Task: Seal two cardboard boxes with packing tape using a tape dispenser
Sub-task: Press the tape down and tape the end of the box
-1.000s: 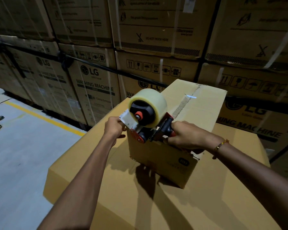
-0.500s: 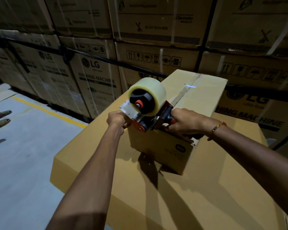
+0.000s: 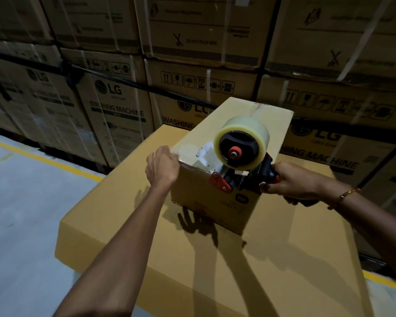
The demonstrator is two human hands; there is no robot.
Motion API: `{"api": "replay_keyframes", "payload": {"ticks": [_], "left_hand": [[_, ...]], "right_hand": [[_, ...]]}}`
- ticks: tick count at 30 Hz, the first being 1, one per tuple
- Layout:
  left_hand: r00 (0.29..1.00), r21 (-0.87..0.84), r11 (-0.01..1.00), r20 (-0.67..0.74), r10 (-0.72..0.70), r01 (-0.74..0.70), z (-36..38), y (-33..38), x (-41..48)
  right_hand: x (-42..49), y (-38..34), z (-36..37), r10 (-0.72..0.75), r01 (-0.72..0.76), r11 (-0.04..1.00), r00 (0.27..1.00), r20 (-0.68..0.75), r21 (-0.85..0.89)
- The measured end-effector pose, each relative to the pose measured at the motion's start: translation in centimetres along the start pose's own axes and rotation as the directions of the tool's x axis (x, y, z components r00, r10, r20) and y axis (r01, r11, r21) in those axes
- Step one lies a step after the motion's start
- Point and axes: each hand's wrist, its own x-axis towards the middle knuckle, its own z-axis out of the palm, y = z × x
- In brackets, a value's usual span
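A small cardboard box stands on top of a large cardboard box. My right hand grips the handle of a red and black tape dispenser with a big roll of clear tape, held at the small box's near top edge. A strip of clear tape runs from the dispenser leftward across the box top. My left hand presses the tape end down at the small box's left near corner. The top seam further back shows older tape.
Stacked washing machine cartons bound with straps form a wall behind and to the left. Grey floor with a yellow line lies to the left. The large box's top spreads around the small one.
The dispenser has moved right along the small box's near edge, drawing out tape. My left hand has left the dispenser's front and now presses the tape at the corner.
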Motion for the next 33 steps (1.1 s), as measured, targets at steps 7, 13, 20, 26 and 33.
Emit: {"api": "replay_keyframes", "payload": {"ticks": [7, 13, 20, 26, 33], "left_hand": [[0.924, 0.376, 0.857, 0.284, 0.255, -0.352, 0.3, 1.9, -2.4], [0.916, 0.318, 0.895, 0.351, 0.194, -0.312, 0.5, 2.1, -2.0], [0.913, 0.336, 0.896, 0.379, 0.152, -0.289, 0.6, 2.4, -1.9], [0.911, 0.339, 0.899, 0.390, 0.133, -0.276, 0.1, 3.0, -1.8], [0.916, 0.447, 0.850, 0.390, 0.096, -0.279, -0.2, 5.0, -3.4]], "right_hand": [[-0.3, -1.0, 0.1, 0.034, -0.034, 0.999, 0.999, -0.026, -0.018], [0.1, -1.8, -0.3, 0.055, -0.059, 0.992, 0.998, -0.044, -0.109], [-0.3, -1.8, -1.8, 0.084, -0.089, 0.970, 0.996, -0.034, -0.226], [-3.5, 1.0, -2.2, 0.063, -0.068, 0.976, 0.997, -0.033, -0.206], [-5.0, 2.2, -1.1, 0.032, -0.051, 0.972, 0.996, -0.088, -0.230]]}}
